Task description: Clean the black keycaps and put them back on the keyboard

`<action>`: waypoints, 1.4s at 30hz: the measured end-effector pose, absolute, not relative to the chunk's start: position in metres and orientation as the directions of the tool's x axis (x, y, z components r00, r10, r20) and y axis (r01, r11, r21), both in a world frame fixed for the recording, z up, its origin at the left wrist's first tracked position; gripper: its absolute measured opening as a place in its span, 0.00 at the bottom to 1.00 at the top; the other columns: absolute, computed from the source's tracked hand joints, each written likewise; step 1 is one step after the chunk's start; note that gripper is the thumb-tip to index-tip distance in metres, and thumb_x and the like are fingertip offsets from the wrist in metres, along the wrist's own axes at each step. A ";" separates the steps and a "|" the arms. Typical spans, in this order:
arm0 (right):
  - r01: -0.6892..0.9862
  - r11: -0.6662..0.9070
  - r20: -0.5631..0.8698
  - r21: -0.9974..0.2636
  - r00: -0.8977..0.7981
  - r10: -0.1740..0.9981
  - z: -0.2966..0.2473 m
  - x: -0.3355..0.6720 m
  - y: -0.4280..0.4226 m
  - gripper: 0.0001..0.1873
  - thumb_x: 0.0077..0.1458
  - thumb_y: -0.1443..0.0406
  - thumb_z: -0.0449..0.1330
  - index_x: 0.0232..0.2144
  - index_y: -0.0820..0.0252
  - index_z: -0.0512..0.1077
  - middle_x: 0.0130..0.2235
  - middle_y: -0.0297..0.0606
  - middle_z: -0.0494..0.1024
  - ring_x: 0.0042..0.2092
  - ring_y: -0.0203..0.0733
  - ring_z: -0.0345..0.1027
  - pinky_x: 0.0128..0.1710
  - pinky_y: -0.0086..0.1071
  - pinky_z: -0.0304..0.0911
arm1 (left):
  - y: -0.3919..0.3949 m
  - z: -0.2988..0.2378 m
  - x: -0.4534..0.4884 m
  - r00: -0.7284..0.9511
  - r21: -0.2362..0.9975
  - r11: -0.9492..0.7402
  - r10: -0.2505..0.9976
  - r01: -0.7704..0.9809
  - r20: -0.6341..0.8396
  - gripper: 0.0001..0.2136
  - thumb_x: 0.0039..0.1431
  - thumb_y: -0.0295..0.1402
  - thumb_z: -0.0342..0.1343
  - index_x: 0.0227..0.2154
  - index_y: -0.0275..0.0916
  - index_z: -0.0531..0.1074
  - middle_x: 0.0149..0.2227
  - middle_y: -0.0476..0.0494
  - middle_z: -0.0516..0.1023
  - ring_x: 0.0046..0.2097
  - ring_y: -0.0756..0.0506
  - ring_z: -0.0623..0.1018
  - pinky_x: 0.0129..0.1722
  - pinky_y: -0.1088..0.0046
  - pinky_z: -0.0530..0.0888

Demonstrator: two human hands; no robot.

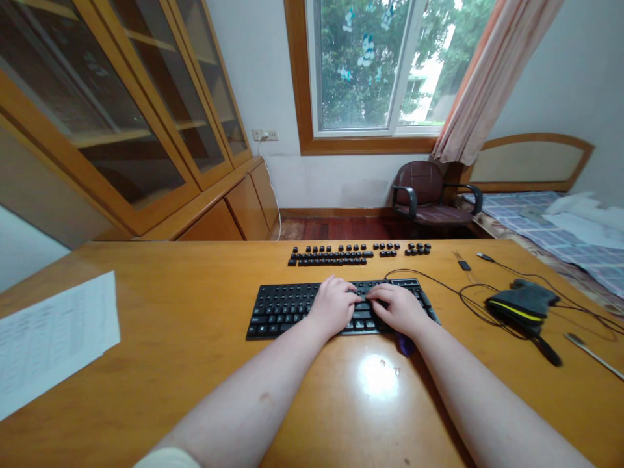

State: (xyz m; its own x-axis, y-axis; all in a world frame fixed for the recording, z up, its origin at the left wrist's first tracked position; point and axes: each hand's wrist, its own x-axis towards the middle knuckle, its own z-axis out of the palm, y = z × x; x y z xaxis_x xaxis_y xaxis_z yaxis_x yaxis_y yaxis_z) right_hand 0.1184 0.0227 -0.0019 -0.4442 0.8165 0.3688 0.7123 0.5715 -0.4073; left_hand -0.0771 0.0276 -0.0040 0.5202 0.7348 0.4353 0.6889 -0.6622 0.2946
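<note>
A black keyboard [283, 309] lies on the wooden desk [195, 338] in front of me. My left hand [334, 305] rests on its middle keys, fingers curled down and pressed together; what they hold, if anything, is hidden. My right hand [397, 309] lies over the right part, fingertips pinched toward the left hand. A purple tool [404, 344] sticks out below the right wrist, and the hand seems closed on it. Rows of loose black keycaps [341, 255] lie on the desk beyond the keyboard.
A printed paper sheet [53, 335] lies at the desk's left edge. To the right sit a black and yellow device [521, 304] with tangled cables [468, 299], a pen [548, 351] and a thin metal rod [592, 354]. Behind stand a chair [429, 195], cabinets and a bed.
</note>
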 end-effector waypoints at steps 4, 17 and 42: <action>0.705 0.569 0.359 -0.423 -0.446 0.820 0.001 0.117 0.022 0.11 0.48 0.69 0.53 0.30 0.56 0.76 0.37 0.36 0.78 0.39 0.39 0.71 0.41 0.31 0.66 | 0.029 -0.004 -0.077 0.529 0.303 -0.664 0.737 0.684 0.421 0.10 0.52 0.27 0.52 0.32 0.45 0.77 0.39 0.48 0.76 0.44 0.45 0.70 0.54 0.56 0.59; 0.731 0.520 0.340 -0.443 -0.399 0.851 -0.001 0.111 0.023 0.11 0.44 0.70 0.54 0.28 0.56 0.76 0.36 0.36 0.79 0.38 0.40 0.72 0.40 0.31 0.66 | 0.033 -0.003 -0.077 0.533 0.377 -0.640 0.767 0.669 0.357 0.12 0.51 0.26 0.50 0.33 0.44 0.78 0.37 0.49 0.78 0.41 0.46 0.73 0.45 0.66 0.68; 0.905 0.251 0.379 -0.342 -0.112 0.919 0.006 0.113 0.035 0.12 0.54 0.63 0.51 0.35 0.57 0.73 0.38 0.39 0.77 0.40 0.42 0.70 0.40 0.33 0.64 | 0.024 0.001 -0.074 0.524 0.239 -0.603 0.789 0.761 0.323 0.12 0.52 0.26 0.49 0.37 0.39 0.74 0.35 0.43 0.78 0.40 0.44 0.74 0.44 0.65 0.69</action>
State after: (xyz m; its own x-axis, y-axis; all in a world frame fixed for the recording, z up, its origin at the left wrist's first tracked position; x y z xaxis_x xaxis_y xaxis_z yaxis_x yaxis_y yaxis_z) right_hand 0.1127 0.0348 0.0056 -0.1119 0.9188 0.3786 0.9053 0.2514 -0.3424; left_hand -0.0742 0.0240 0.0013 0.5236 0.7886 0.3225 0.7612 -0.6030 0.2387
